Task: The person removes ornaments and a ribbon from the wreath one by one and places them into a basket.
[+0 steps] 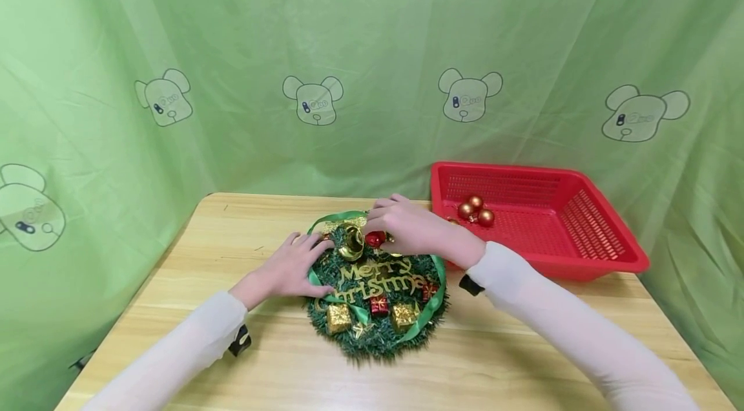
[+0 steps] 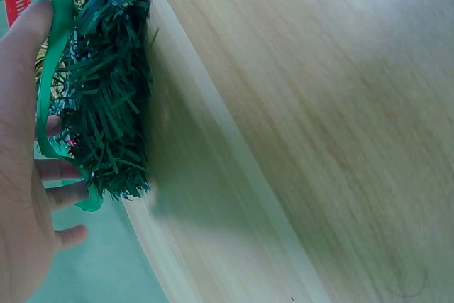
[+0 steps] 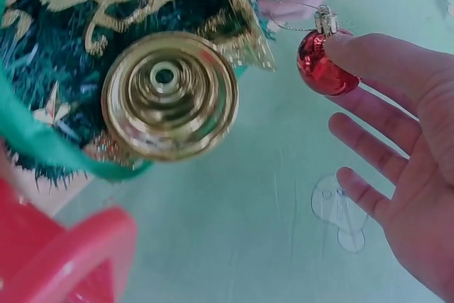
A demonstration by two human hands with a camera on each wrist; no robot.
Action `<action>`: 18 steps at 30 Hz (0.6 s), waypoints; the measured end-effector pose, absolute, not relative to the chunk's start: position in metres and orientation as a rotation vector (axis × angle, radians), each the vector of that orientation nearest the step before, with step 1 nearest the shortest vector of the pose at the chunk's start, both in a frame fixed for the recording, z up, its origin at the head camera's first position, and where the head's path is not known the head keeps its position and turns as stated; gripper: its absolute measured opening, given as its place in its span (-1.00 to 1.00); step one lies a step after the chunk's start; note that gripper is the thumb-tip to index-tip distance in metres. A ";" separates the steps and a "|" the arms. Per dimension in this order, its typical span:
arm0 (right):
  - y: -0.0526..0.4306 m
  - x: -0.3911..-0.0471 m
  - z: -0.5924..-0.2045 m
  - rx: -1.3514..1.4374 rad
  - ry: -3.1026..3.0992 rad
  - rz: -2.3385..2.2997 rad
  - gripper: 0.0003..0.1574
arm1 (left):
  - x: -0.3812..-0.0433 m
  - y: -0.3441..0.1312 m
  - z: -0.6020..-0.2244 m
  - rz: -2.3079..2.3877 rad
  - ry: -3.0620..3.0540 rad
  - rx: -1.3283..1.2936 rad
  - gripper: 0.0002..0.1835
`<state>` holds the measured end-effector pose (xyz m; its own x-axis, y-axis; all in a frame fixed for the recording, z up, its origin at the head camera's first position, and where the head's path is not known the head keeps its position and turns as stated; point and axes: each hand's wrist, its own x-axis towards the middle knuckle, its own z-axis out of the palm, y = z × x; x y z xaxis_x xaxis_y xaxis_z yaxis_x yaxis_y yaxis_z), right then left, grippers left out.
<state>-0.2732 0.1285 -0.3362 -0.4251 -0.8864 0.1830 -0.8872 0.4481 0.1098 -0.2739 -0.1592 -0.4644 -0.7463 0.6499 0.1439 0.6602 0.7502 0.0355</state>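
Note:
A green tinsel wreath [image 1: 380, 340] lies on the table, with gold "Merry Christmas" lettering [image 1: 378, 287], small gift boxes and a green ribbon [image 1: 436, 307] on it. At its upper part, my right hand [image 1: 401, 227] pinches a shiny red ball ornament [image 3: 323, 69] between thumb and forefinger; the other fingers extend loosely. The ball has a silver cap with a thin loop of string. Close by sit gold bells [image 3: 170, 97]. My left hand [image 1: 293, 269] rests spread on the wreath's left side, its thumb over the ribbon in the left wrist view.
A red plastic basket [image 1: 523, 170] stands at the back right of the wooden table [image 1: 232, 230], close to my right forearm. Several gold ball ornaments [image 1: 485, 218] lie in its left end. A green curtain [image 1: 372, 23] with bear-head drawings hangs behind and around.

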 end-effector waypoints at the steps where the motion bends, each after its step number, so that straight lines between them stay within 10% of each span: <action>1: 0.131 -0.273 -0.335 1.533 -2.493 0.005 -0.56 | -0.274 -0.159 -0.464 -0.132 -2.821 -1.063 0.05; 18: 0.179 -0.276 -0.299 1.389 -2.551 0.008 -0.58 | -0.272 -0.159 -0.464 -0.110 -2.837 -1.054 0.06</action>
